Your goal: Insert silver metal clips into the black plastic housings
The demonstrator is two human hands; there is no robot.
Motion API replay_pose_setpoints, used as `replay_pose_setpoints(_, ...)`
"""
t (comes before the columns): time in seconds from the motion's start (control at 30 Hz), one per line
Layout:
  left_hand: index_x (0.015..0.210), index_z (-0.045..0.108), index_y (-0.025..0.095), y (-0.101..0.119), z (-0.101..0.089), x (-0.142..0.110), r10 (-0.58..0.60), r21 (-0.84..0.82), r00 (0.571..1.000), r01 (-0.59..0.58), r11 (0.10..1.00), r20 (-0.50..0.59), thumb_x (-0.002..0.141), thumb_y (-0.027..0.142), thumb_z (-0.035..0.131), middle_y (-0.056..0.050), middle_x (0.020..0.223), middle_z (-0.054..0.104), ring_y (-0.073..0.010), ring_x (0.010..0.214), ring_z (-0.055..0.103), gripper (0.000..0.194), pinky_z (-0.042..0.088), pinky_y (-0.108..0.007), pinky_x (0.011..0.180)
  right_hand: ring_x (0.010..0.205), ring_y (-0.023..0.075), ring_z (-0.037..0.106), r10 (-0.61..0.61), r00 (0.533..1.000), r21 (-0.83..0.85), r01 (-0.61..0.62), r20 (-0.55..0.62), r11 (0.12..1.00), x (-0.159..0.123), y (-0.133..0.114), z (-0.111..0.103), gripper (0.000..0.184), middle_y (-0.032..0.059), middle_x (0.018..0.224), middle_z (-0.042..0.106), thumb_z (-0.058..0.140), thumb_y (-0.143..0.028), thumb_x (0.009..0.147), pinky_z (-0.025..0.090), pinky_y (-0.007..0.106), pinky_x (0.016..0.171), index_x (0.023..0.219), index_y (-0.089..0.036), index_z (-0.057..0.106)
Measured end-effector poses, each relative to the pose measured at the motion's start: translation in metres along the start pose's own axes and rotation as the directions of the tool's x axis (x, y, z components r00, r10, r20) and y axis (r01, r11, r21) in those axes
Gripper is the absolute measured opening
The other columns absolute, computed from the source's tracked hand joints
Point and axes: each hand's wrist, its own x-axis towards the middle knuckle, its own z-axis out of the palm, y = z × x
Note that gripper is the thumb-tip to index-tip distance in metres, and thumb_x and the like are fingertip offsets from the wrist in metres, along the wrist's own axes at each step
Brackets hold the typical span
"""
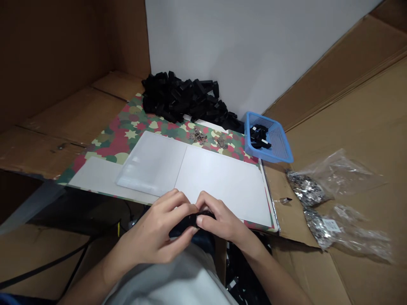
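Close to my body, in front of the table's near edge, both hands grip a small black plastic part (pixel 192 220). My left hand (pixel 167 222) pinches its left side between thumb and fingers. On the right side, my right hand (pixel 219 218) has its thumb pressed on the part and its fingers curled behind. Much of the part is hidden by my fingers, so its full shape does not show. Beyond my hands lie white sheets (pixel 219 178), with two small piles of tiny metal pieces (pixel 198 135) behind them.
A large heap of black plastic parts (pixel 184 97) lies at the back. A blue basket (pixel 281 146) at the right holds several black parts. Plastic bags of shiny metal pieces (pixel 307 188) lie on cardboard further right. More black parts (pixel 241 271) are below the table edge.
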Motion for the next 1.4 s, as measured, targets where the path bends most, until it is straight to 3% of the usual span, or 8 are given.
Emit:
replay_pose_setpoints(0.17, 0.102, 0.056, 0.015, 0.0, 0.001, 0.002, 0.009, -0.001, 1.0, -0.009, 1.0, 0.023, 0.085, 0.01, 0.055, -0.004, 0.085, 0.053, -0.0167, 0.077, 0.048, 0.018, 0.042, -0.029, 0.068, 0.074, 0.015, 0.05, 0.029, 0.995, -0.092, -0.02, 0.098, 0.996, -0.003, -0.004, -0.007, 0.011, -0.0027, 0.079, 0.052, 0.053, -0.029, 0.083, 0.038, 0.026, 0.067, 0.087, -0.022, 0.045)
replay_pose_setpoints(0.6, 0.101, 0.057, 0.015, 0.003, 0.005, 0.002, 0.022, -0.012, 1.0, -0.022, 1.0, 0.007, 0.084, 0.009, 0.054, -0.003, 0.082, 0.052, -0.0161, 0.075, 0.046, 0.018, 0.04, -0.029, 0.066, 0.066, 0.0137, 0.043, 0.052, 0.998, -0.025, -0.053, -0.031, 0.998, -0.005, -0.006, 0.002, 0.013, -0.0038, 0.07, 0.046, 0.054, -0.031, 0.073, 0.034, 0.026, 0.063, 0.077, -0.021, 0.045)
replay_pose_setpoints(1.23, 0.098, 0.055, 0.013, 0.004, 0.009, 0.001, 0.066, -0.009, 0.998, -0.066, 0.998, -0.008, 0.085, 0.009, 0.053, -0.004, 0.08, 0.053, -0.0161, 0.072, 0.045, 0.014, 0.039, -0.029, 0.063, 0.063, 0.0117, 0.038, 0.085, 0.996, -0.004, -0.086, -0.027, 0.996, -0.006, -0.001, 0.004, 0.013, -0.0058, 0.066, 0.041, 0.053, -0.027, 0.069, 0.031, 0.024, 0.059, 0.073, -0.021, 0.043)
replay_pose_setpoints(1.4, 0.101, 0.056, 0.014, 0.0, 0.009, 0.0, 0.037, -0.007, 0.999, -0.036, 0.999, 0.033, 0.086, 0.011, 0.054, -0.004, 0.082, 0.054, -0.0166, 0.075, 0.046, 0.016, 0.041, -0.03, 0.067, 0.066, 0.0126, 0.043, 0.096, 0.995, 0.007, -0.097, 0.007, 0.995, -0.007, 0.01, 0.002, 0.013, -0.0049, 0.069, 0.045, 0.053, -0.026, 0.074, 0.034, 0.025, 0.063, 0.076, -0.022, 0.042)
